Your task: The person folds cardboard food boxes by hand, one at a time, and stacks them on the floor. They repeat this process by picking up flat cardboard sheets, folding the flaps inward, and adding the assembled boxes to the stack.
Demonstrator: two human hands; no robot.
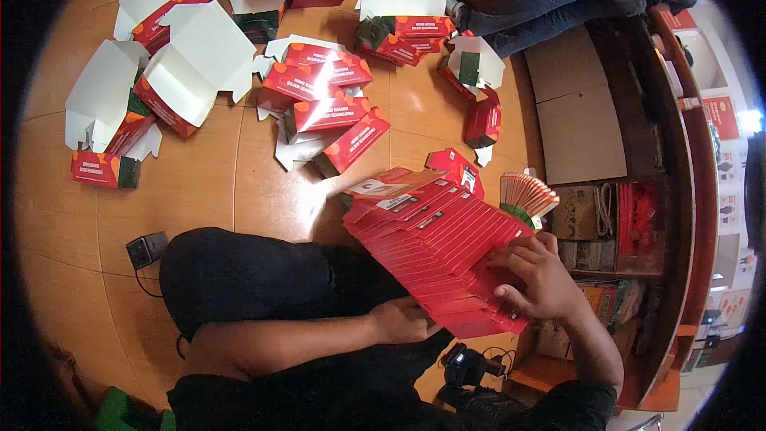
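Observation:
A thick fanned stack of flat red cartons (447, 239) lies slanted over my lap, its edges overlapping like shingles. At the stack's lower edge is my left hand (401, 321), closed against the cartons, with its fingertips hidden beneath them. My right hand (544, 275) grips the right end of the stack, fingers bent over the top and thumb on the near side. Just beyond the stack sits another red carton (456, 169). A fanned bundle with pale edges and a green band (527, 198) is close to my right hand.
Several opened red-and-white boxes (319, 80) are spread on the tiled floor (199, 199) ahead. A small black device (147, 250) with a cable lies left of my knee. Another person's jeans-clad leg (558, 0) is at upper right. Shelves (610, 227) line the right side.

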